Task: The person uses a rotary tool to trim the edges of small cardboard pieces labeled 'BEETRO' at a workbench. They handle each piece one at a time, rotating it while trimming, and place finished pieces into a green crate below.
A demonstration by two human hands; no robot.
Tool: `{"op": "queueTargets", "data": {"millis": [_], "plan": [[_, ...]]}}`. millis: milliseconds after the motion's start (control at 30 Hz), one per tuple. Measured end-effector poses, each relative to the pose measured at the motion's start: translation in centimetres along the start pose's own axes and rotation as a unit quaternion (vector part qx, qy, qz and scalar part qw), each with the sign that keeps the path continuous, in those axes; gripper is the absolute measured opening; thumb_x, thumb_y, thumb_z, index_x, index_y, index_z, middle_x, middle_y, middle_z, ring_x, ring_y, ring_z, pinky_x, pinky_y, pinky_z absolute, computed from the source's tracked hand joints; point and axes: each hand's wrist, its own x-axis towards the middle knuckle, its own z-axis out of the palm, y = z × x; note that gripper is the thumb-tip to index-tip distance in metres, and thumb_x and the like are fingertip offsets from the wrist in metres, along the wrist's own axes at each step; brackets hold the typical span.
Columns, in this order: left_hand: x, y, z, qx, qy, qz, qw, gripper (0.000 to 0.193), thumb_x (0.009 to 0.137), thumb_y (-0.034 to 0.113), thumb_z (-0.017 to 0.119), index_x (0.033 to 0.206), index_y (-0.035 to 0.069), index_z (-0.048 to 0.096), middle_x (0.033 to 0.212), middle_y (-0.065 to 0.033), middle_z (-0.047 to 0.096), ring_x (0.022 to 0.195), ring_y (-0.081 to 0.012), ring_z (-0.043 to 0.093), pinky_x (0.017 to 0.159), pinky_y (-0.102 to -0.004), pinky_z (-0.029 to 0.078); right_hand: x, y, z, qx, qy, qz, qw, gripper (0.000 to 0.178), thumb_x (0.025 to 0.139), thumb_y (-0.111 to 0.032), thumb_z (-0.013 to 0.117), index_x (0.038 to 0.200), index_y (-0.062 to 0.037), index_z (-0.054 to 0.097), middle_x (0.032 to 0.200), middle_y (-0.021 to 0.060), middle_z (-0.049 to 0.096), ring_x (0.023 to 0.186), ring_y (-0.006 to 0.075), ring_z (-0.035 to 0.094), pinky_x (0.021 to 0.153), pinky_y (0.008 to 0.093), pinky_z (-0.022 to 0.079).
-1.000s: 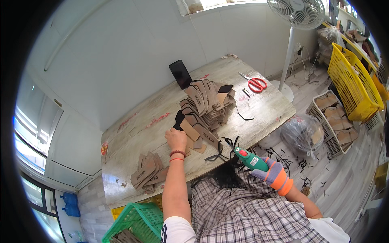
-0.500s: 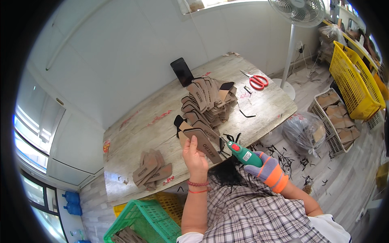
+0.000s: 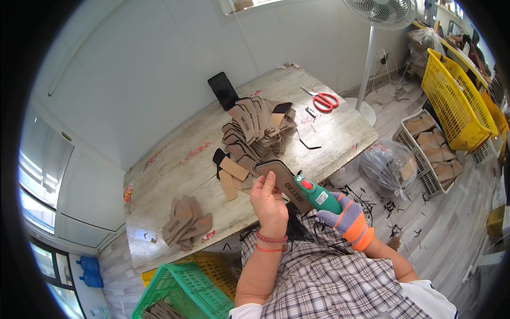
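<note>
My bare left hand (image 3: 270,208) pinches a flat brown insole-like piece (image 3: 280,176) with a dark edge and printed lettering, held above the table's near edge. In my gloved right hand (image 3: 348,220) is a green electric cutter (image 3: 323,198) with a red button. Its front end meets the right edge of the brown piece; the blade itself is hidden. Beyond my left hand lies a large fanned pile of similar brown pieces (image 3: 258,126). Tan pieces with black ends (image 3: 231,169) rest beside that pile. A smaller stack of brown pieces (image 3: 183,222) sits at the table's left.
Red-handled scissors (image 3: 324,102) and a dark phone (image 3: 223,91) are on the table (image 3: 159,183). Below its near edge stands a green basket (image 3: 183,282). Rightward are a plastic bag (image 3: 389,166), crates of brown pieces (image 3: 427,154), a yellow basket (image 3: 457,101) and a fan (image 3: 369,58). Black scraps litter the floor.
My left hand has moved right with the brown piece, toward the cutter, which now touches its edge. The tan pieces beside the pile are more exposed. The whole view has shifted slightly.
</note>
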Motion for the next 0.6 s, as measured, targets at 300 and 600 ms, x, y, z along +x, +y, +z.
{"op": "queueTargets", "data": {"millis": [300,600], "plan": [[-0.7,-0.5,-0.6,0.054,-0.028,-0.011,0.998,0.005,0.089,0.007,0.064,0.091,0.003,0.061,0.086,-0.0055,0.067,0.075,-0.0117,0.062,0.070,-0.0242,0.050,0.0,-0.3,-0.4,0.012,0.000,0.003,1.000,0.053,0.078,-0.024,0.078,0.118,0.0021,0.055,0.092,0.0058,0.066,0.078,0.0076,0.059,0.068,0.0236,0.050],[-0.5,0.5,-1.0,0.148,-0.074,0.021,0.986,0.008,0.089,0.002,0.061,0.095,-0.002,0.064,0.088,-0.0038,0.067,0.075,-0.0074,0.059,0.069,-0.0202,0.047,0.1,-0.9,-1.1,-0.012,-0.021,0.021,1.000,0.055,0.076,-0.028,0.079,0.116,0.0017,0.056,0.091,0.0058,0.066,0.076,0.0081,0.059,0.067,0.0244,0.051]]}}
